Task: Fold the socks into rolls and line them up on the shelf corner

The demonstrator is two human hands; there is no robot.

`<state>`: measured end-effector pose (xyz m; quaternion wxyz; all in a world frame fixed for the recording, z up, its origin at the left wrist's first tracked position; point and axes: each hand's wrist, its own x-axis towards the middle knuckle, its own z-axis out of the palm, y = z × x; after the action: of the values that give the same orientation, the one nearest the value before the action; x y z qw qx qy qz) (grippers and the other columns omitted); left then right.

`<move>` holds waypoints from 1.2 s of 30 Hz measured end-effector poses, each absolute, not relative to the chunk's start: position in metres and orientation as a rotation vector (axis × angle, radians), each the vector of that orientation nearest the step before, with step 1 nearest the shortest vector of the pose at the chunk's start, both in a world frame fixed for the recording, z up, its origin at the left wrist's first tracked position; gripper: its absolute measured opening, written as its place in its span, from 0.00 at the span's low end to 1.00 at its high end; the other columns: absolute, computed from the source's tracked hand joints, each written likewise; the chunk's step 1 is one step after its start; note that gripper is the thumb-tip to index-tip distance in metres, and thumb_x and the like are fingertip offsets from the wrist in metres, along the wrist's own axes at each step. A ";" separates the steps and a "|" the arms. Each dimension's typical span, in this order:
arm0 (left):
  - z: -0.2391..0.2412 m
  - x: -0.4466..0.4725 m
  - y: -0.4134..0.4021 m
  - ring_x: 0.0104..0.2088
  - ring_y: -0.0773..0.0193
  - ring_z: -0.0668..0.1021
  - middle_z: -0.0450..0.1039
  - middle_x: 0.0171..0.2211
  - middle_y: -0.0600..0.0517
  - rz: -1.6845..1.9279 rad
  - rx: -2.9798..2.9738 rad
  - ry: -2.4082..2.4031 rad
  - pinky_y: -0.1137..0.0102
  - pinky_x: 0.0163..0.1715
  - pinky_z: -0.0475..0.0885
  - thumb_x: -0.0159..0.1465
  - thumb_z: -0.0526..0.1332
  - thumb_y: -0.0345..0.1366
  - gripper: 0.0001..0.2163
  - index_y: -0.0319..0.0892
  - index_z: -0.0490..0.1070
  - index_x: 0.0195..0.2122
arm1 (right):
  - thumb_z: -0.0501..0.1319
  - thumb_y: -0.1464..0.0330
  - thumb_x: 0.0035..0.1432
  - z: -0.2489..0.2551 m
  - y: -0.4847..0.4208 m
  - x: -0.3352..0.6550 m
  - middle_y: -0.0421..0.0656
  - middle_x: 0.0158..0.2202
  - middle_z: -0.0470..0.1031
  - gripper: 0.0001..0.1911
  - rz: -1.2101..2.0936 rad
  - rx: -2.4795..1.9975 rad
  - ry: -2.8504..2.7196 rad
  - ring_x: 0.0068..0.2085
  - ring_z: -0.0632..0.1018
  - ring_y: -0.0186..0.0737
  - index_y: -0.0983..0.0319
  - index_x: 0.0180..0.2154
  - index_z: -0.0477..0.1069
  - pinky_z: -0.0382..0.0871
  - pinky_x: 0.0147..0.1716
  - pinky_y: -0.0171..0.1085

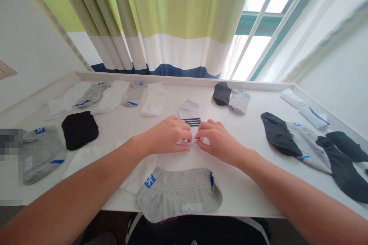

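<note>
Left hand [169, 134] and right hand [217, 139] at the lower end of a striped white sock [189, 109]

The right hand has thumb and forefinger drawn together on a thin white edge, apparently the sock's; the left hand's thumb and forefinger stand narrowly apart beside it (whether they grip fabric, I cannot tell). The sock lies mid-frame, its long axis running up the picture from between the fingertips: dark stripes by the knuckles, pale toe above and slightly left. Neither hand is clearly nearer; they flank its lower end, fingertips almost meeting.

Just below, at the bottom centre, a grey HIPSTER ankle sock [179, 193] lies crosswise on the white table [250, 195]. A white sock [86, 159] is partly hidden by the left forearm. Farther out are a folded black sock [79, 130] at left and a light grey sock [240, 101] upper right of centre.
</note>
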<state>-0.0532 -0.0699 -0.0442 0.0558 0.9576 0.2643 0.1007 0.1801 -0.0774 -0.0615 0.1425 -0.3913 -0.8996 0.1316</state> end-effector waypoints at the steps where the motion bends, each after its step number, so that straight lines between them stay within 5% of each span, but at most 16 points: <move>1: -0.046 -0.052 -0.070 0.38 0.62 0.78 0.79 0.35 0.55 0.294 2.920 0.796 0.64 0.45 0.64 0.66 0.68 0.38 0.04 0.45 0.78 0.36 | 0.65 0.71 0.63 -0.061 -0.078 0.180 0.44 0.38 0.78 0.05 0.407 -1.160 -2.583 0.43 0.72 0.45 0.58 0.36 0.81 0.58 0.43 0.44; 18: -0.055 -0.047 -0.067 0.33 0.64 0.76 0.76 0.30 0.54 0.301 2.874 0.904 0.67 0.38 0.66 0.66 0.64 0.32 0.07 0.43 0.78 0.30 | 0.65 0.71 0.65 -0.054 -0.077 0.193 0.43 0.39 0.80 0.04 0.184 -0.787 -2.751 0.44 0.71 0.45 0.57 0.36 0.79 0.55 0.45 0.45; 29: -0.050 -0.045 -0.071 0.35 0.62 0.77 0.77 0.32 0.53 0.278 2.890 0.922 0.65 0.40 0.65 0.66 0.67 0.37 0.06 0.43 0.78 0.31 | 0.61 0.74 0.63 -0.054 -0.082 0.183 0.44 0.38 0.79 0.10 0.181 -0.920 -2.758 0.42 0.71 0.44 0.60 0.32 0.79 0.53 0.42 0.45; 36: -0.048 -0.039 -0.077 0.36 0.59 0.77 0.78 0.32 0.52 0.271 2.980 0.986 0.63 0.41 0.64 0.65 0.68 0.40 0.08 0.44 0.78 0.31 | 0.66 0.74 0.58 -0.052 -0.083 0.173 0.44 0.39 0.80 0.03 0.423 -1.178 -2.674 0.44 0.71 0.45 0.61 0.33 0.78 0.55 0.43 0.43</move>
<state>-0.0392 -0.0774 -0.0483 -0.0046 0.9459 0.3128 0.0859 0.1734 -0.0835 -0.0519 0.0946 -0.3972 -0.9016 0.1427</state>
